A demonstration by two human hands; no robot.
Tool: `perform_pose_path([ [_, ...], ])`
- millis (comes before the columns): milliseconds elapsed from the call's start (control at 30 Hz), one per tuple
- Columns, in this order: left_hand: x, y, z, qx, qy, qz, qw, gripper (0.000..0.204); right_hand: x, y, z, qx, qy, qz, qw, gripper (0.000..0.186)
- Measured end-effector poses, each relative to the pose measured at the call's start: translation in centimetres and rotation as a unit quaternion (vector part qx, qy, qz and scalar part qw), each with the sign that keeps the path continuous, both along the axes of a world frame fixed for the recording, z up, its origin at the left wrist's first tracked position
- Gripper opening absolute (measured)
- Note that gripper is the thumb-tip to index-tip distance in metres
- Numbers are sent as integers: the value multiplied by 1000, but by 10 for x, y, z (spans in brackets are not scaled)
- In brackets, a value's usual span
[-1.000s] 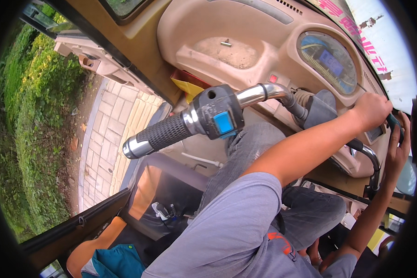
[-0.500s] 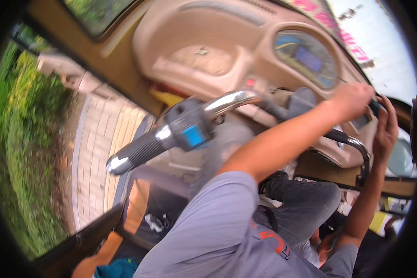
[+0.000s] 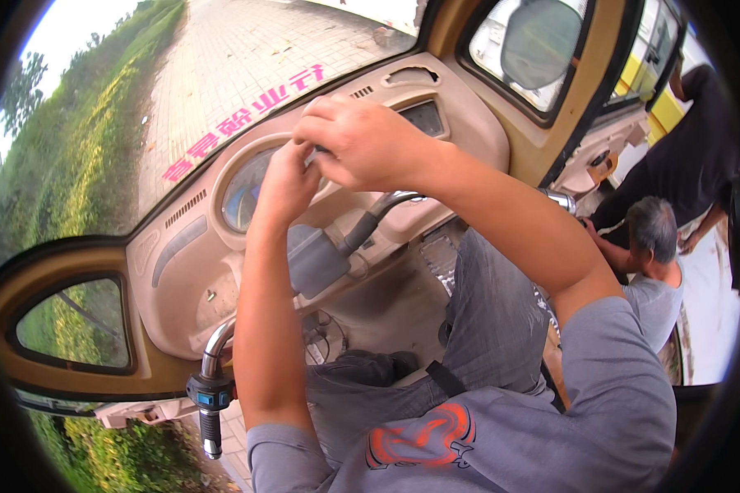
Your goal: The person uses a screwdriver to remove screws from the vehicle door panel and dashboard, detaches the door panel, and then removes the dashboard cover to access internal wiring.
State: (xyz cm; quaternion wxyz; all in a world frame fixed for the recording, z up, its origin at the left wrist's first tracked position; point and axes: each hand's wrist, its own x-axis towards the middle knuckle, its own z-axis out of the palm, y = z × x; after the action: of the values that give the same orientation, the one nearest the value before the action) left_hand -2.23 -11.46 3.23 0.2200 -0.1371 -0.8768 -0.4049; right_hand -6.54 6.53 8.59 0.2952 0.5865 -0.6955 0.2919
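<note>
My left hand (image 3: 289,182) and my right hand (image 3: 370,144) meet in front of the instrument cluster (image 3: 244,193) on the beige dashboard. The fingers of both are closed, with their tips together. A small dark spot shows between them, but the fingers hide most of it and I cannot tell what it is. Below my hands are the handlebar's grey centre cover (image 3: 314,261) and its chrome bar. Neither hand touches the left handlebar grip (image 3: 210,434) with its blue switches.
The windshield (image 3: 247,90) with pink lettering rises beyond the dashboard. A tray (image 3: 210,308) in the dashboard lies left of my forearm. At the right, outside the cab, a person in grey (image 3: 656,296) is low down beside another in dark clothes (image 3: 682,152).
My view has swung right, so the handlebar and dashboard sit differently in it. Both hands were together at the far right, the right fingers stretched out; now both are closed, over the dashboard.
</note>
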Motion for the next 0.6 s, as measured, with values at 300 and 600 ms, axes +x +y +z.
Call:
perform_pose_path([
  [300, -4, -7, -14, 25, -25, 90, 995, 33, 4, 7, 0, 10, -34, -37, 999, 17],
  [600, -54, -41, -99, -268, 71, 221, 935, 20, 15, -3, 0, 99, -32, -48, 993, 31],
])
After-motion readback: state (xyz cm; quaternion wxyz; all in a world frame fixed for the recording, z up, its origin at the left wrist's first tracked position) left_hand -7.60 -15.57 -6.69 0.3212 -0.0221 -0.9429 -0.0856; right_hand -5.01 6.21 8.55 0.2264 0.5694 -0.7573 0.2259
